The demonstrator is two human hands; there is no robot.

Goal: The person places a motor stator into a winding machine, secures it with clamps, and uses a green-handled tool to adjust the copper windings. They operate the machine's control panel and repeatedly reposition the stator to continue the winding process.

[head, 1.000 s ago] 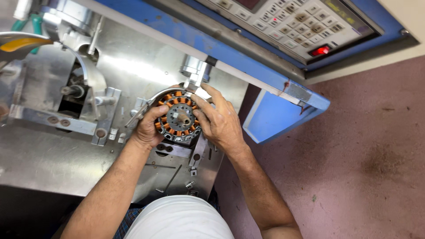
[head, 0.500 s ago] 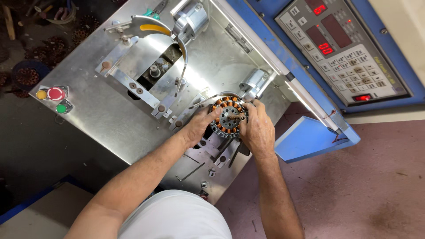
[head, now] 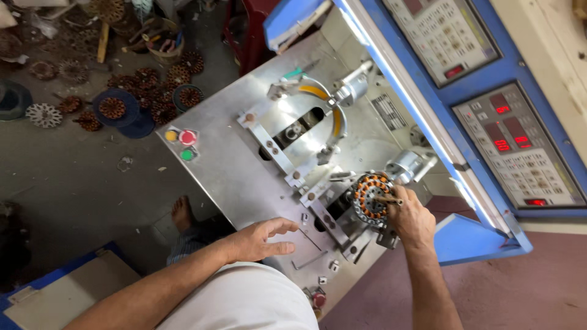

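Right hand [head: 408, 219] fingers grip stator [head: 370, 197]; left hand [head: 264, 239] hovers open

Left hand [head: 262, 239] is held open, palm down, fingers spread loosely and pointed toward the right of the view; nothing is gripped. Left forearm is bare and runs in from the lower left edge, wrist kept straight.

Right hand [head: 408, 217] is raised further out, fingers curled forward and closed at the tips, back of hand turned to the camera. Right forearm is bare and extended from the lower edge, nearly upright in the view. The two hands are held well apart.
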